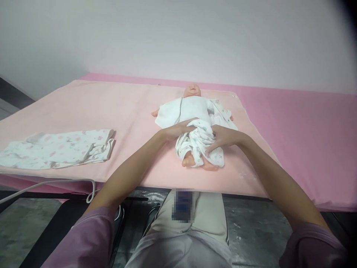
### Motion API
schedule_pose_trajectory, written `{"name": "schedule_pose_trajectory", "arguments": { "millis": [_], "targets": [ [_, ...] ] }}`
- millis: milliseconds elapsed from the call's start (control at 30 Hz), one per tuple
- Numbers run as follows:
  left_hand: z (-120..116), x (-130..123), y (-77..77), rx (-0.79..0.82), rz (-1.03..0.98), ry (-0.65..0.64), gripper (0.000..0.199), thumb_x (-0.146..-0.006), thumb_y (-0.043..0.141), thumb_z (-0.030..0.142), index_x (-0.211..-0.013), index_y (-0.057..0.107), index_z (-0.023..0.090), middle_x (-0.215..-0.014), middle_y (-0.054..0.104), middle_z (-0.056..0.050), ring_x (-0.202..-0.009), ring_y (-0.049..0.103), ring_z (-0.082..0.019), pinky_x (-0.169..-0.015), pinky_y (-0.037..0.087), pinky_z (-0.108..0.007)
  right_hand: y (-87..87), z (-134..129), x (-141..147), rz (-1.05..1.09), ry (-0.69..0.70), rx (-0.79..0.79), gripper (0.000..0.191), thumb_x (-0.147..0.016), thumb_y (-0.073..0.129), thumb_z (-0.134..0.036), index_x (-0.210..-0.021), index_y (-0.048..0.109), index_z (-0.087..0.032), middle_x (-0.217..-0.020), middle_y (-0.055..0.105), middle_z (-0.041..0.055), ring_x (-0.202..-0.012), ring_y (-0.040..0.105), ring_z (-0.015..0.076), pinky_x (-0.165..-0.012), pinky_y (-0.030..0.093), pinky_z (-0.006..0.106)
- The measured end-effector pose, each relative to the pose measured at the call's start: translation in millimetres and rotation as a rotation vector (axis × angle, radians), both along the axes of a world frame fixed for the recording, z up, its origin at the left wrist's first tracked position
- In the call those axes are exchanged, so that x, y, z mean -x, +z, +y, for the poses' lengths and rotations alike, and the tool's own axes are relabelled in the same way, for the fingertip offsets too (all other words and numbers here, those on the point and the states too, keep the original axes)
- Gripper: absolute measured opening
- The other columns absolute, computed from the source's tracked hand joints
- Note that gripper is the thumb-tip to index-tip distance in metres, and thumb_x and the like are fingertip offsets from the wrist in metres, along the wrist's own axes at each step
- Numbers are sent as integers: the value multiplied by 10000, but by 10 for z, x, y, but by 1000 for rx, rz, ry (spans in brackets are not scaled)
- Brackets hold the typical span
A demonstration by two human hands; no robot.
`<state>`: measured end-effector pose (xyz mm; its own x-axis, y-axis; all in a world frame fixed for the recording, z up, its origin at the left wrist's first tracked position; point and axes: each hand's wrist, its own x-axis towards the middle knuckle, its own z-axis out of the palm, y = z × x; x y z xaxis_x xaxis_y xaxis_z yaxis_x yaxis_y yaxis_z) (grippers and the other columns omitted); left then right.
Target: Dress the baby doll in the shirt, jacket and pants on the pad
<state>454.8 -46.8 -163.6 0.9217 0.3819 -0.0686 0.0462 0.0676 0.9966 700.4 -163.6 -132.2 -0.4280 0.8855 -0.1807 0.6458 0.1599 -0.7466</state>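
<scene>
1. Head view, the bench: a pale pink sheet (134, 123) covers the left and middle of the pink bench (304, 149), whose far edge meets a pale wall (195, 41).
2. Head view, the doll: a baby doll (194, 106) lies on its back on the sheet, head towards the far edge, feet towards the near edge. A white top (169, 114) covers its chest and outspread arms; printed white cloth (201, 138) is bunched over its hips and legs, with the feet showing below.
3. Head view, the left hand (178, 131): it touches the upper left of the bunched cloth at the doll's waist. Its fingertips are partly hidden, so I cannot tell how tightly they close.
4. Head view, the right hand (225, 137): it touches the cloth's right side, thumb and fingers spread apart; whether it pinches the fabric I cannot tell.
5. Head view, around them: a folded printed garment (58, 149) lies near the bench's near left corner, well apart from the hands. A white cable (69, 181) runs along the near edge.
</scene>
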Motion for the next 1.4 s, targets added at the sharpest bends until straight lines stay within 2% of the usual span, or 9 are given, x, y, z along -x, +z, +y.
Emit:
{"name": "schedule_pose_trajectory", "arguments": {
  "millis": [67,167,267,367,633,800,967,1167,1400],
  "targets": [
    [6,-8,-6,-11,15,13,682,-921,887,433,-1550,673,277,-1504,755,-100,-1494,657,-350,-1266,511,-442,-77,9,44,21,-44,-18,524,-680,1032,-582,-894,725,-216,-912,729,15,-883,663,266,-709,494,347],
    [30,-5,8,-19,34,-3,691,-943,843,446,-1584,658,267,-1559,724,-116,-1530,631,-355,-1311,469,-460,-191,-19,76,129,-127,-41,558,-719,1032,-545,-1122,804,-233,-1129,807,55,-1096,732,344,-856,598,414],
    [49,11,60,-85,67,-123,723,-937,843,464,-1598,660,236,-1538,736,-135,-1539,625,-358,-1311,472,-464,-276,-50,52,257,-173,-41,684,-788,1010,-535,-1371,784,-260,-1343,800,78,-1293,718,384,-1040,620,490],
    [51,22,109,-261,130,-229,729,-859,940,420,-1529,723,232,-1451,787,-119,-1481,674,-354,-1266,518,-445,-328,-61,20,328,-192,-26,672,-849,975,-558,-1423,780,-268,-1408,789,85,-1351,708,391,-1116,610,520],
    [162,58,55,-230,163,-236,489,-778,1013,395,-1208,863,218,-1151,872,-73,-1152,821,-294,-1029,640,-372,-296,-114,-5,462,-162,29,679,-907,926,-588,-1460,752,-235,-1381,795,88,-1286,736,354,-1038,641,453],
    [196,63,71,-222,208,-204,441,-704,1045,345,-1083,861,213,-1094,862,-49,-1087,811,-280,-941,637,-345,-239,-135,-170,472,-47,104,688,-885,951,-532,-1468,743,-232,-1418,774,93,-1348,708,353,-1128,606,482],
    [135,49,129,-257,255,-164,339,-780,996,381,-976,796,190,-964,814,-39,-988,787,-250,-865,595,-314,-151,-161,-245,402,14,66,773,-892,958,-476,-1573,670,-251,-1541,710,103,-1458,638,356,-1234,547,513],
    [175,94,82,-169,107,-159,457,-837,978,423,-1170,757,202,-1096,783,-54,-1071,767,-233,-962,604,-337,-156,-146,-221,336,63,45,858,-883,942,-453,-1652,604,-279,-1559,698,101,-1448,644,361,-1218,562,514],
    [267,114,-43,-84,27,-124,491,-801,1025,434,-1094,718,188,-995,766,-46,-1003,777,-222,-957,626,-340,-205,-137,-58,249,-12,-45,777,-734,1013,-426,-1452,754,-278,-1331,796,54,-1226,734,366,-1042,614,493]
  ]
}}
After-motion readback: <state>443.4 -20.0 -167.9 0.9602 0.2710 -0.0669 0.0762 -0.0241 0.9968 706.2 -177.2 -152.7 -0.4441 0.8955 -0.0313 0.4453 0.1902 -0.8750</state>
